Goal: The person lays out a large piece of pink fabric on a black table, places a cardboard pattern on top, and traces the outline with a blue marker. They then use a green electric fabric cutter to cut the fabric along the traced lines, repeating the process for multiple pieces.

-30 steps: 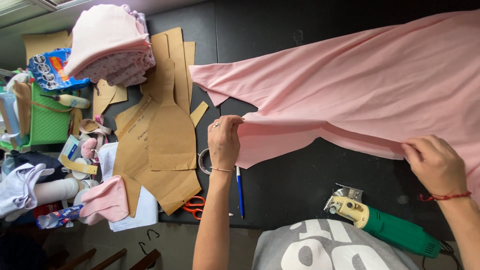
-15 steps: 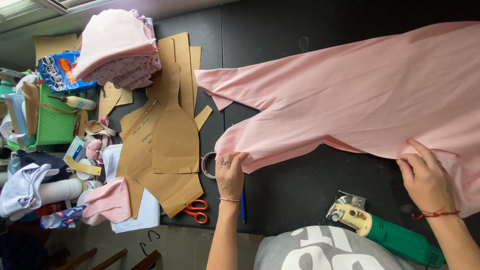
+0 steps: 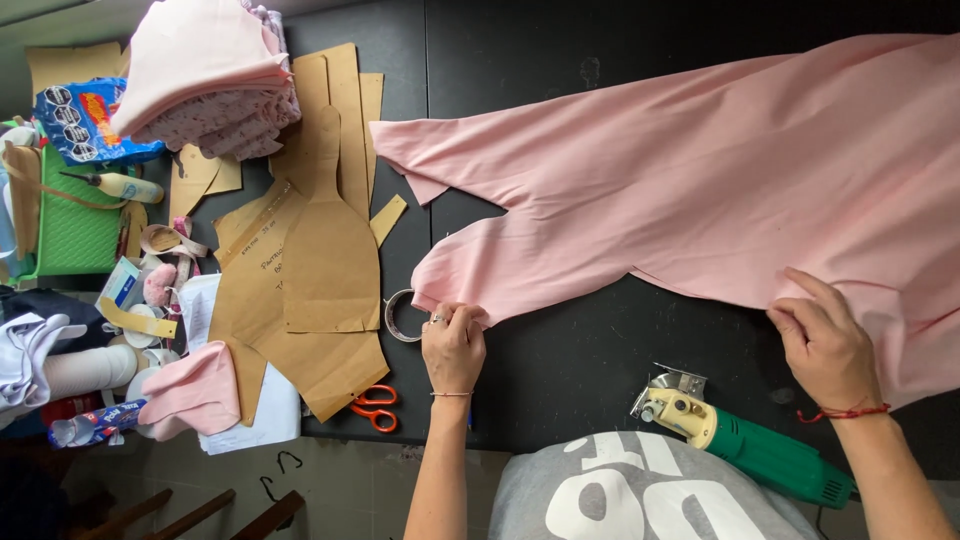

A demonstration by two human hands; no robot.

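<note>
Down on a black worktable [image 3: 560, 380] we see a large piece of pink fabric [image 3: 700, 190] spread flat, running from the middle of the table out to the right edge. Our left hand [image 3: 453, 345] pinches the near left corner of the fabric between curled fingers, just beside a small metal ring [image 3: 392, 316]. Our right hand [image 3: 825, 345] lies flat and spread, pressing down the near edge of the fabric on the right.

We judge that a pull from the left hand could drag the cloth crooked or bunch it, since only the right hand pins it. The corded green and cream electric fabric cutter [image 3: 745, 445] lies near the right hand at the near edge, and a sweeping wrist could knock it.

Left of the fabric lie brown paper pattern pieces [image 3: 325, 260], with orange-handled scissors [image 3: 375, 408] near them. Farther left the table is cluttered: a stack of folded pink fabrics [image 3: 210, 75] at the far side, a green basket [image 3: 70, 225], a blue snack packet [image 3: 80, 120] and a small folded pink piece [image 3: 195, 390]. A pale tiled floor shows beyond the near edge.
</note>
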